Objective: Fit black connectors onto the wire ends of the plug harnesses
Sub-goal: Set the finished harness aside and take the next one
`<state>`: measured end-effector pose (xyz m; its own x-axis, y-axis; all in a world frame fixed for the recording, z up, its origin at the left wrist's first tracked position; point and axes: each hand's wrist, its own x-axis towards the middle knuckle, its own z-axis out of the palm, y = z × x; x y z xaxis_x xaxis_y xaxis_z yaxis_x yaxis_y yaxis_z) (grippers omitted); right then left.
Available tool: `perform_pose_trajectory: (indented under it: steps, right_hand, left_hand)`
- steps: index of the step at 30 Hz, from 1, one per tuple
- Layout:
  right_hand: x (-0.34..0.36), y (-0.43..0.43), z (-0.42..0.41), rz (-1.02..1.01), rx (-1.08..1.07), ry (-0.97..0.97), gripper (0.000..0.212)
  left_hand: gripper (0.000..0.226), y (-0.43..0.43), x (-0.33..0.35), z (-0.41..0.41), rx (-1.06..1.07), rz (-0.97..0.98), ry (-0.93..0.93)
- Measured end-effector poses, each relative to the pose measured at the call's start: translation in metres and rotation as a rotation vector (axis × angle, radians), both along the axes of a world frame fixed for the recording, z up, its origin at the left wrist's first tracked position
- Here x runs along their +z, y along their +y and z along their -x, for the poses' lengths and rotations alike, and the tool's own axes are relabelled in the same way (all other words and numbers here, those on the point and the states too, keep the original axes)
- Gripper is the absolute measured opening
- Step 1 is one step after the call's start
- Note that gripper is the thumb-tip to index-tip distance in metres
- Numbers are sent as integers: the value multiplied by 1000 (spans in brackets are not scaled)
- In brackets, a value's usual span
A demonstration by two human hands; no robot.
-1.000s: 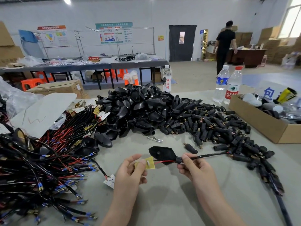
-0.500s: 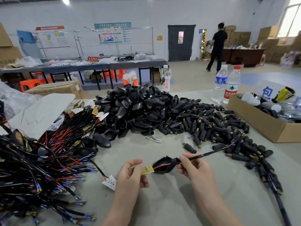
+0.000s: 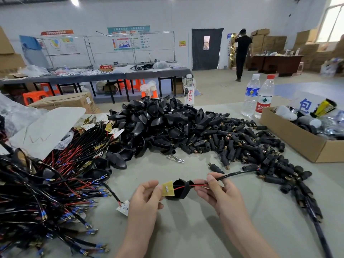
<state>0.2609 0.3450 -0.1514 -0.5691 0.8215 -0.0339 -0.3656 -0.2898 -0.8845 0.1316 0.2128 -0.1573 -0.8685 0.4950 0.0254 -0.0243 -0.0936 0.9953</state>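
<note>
Harness cable pinched by right fingers; left fingers pinch its one yellow board.

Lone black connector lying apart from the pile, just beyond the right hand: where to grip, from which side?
Probably best to pinch the connector across its thick black barrel, coming from above on the near side. It lies flat on the table with bare surface along both long sides; leave the brass tip at its left end free.
</note>
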Motion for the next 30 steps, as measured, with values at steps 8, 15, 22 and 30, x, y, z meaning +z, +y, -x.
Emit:
perform_pose_trajectory:
  steps: [8, 15, 22, 30]
  right_hand:
    - [-4, -9, 6, -34, 116, 6, 32]
    - [0, -12, 2, -75, 128, -62, 19]
    - [-2, -14, 3, -34, 150, -76, 20]
    - [-7, -12, 4, 71, 132, -9, 19]
  left_hand:
    - [8, 5, -5, -6, -15, 26, 112]
    - [7, 5, -9, -5, -13, 40, 214]
    - [27, 6, -14, 2, -42, 85, 324]
    - [27, 5, -13, 3, -36, 110, 378]
